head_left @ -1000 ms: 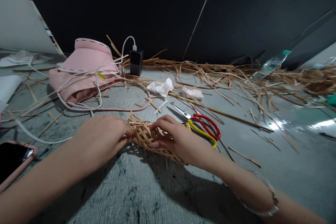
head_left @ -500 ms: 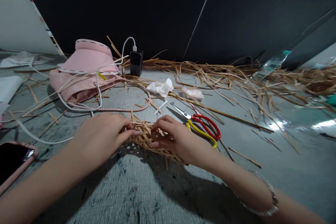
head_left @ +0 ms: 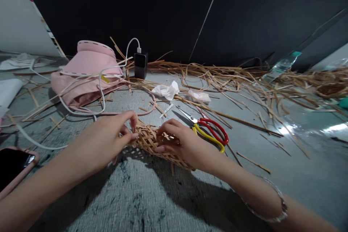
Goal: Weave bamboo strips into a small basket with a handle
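A small woven piece of flat tan strips (head_left: pixel 148 139), basket-like with open gaps, lies on the grey surface between my hands. My left hand (head_left: pixel 114 136) is at its left end, index finger bent over the edge and thumb in front; the exact pinch point is partly hidden. My right hand (head_left: pixel 185 143) curls over the right part, thumb on the near side and fingers behind, gripping it. Strip ends poke out at the top and the bottom. Just behind my right hand rest scissors (head_left: pixel 209 130) with one red and one yellow handle, blades slightly apart.
Loose strips (head_left: pixel 217 76) pile along the dark wall. A pink visor hat (head_left: pixel 92 58), a white cable (head_left: pixel 100 90) and a black power bank (head_left: pixel 140 66) stand behind left. A phone (head_left: pixel 16 168) lies near left, crumpled tissue (head_left: pixel 167 90) at centre, a bottle (head_left: pixel 281 67) at far right.
My left hand has slid slightly left along the woven piece, its index finger lifting and bending more at the edge. My right hand and the woven piece stay almost still.
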Demonstrator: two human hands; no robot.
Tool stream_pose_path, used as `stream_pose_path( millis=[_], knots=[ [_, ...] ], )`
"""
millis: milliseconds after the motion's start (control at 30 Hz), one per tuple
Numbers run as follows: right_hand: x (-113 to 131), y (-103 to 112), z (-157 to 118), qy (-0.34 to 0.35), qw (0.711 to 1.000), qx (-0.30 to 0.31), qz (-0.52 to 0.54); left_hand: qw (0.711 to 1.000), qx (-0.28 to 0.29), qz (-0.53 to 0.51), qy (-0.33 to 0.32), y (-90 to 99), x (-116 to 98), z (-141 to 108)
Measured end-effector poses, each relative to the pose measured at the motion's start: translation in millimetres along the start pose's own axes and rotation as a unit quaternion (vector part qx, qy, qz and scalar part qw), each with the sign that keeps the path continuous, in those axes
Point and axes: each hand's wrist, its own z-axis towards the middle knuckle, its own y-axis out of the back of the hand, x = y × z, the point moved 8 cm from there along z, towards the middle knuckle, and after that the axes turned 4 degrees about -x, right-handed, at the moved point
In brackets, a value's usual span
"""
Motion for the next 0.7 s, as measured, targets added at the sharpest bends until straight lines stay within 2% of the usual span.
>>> stream_pose_path(
  millis=[200, 433, 533, 700],
  knots=[
    [2.2, 0.6, -0.5, 0.001, 1.0, 0.004, 0.0, 0.99, -0.064, 0.123, -0.011, 13.6, 2.0, 0.8],
    [5.3, 0.9, -2.3, 0.002, 1.0, 0.008, 0.0, 0.989, -0.055, 0.137, -0.004, 19.3, 6.6, -1.3],
    [5.1, 1.1, -3.0, -0.004, 1.0, 0.011, -0.004, 0.989, -0.044, 0.132, -0.051, 20.4, 0.9, 1.4],
    [5.9, 1.7, -3.0, 0.002, 1.0, 0.003, -0.011, 0.98, 0.005, 0.061, -0.19, 16.0, -8.7, 7.5]
  ],
)
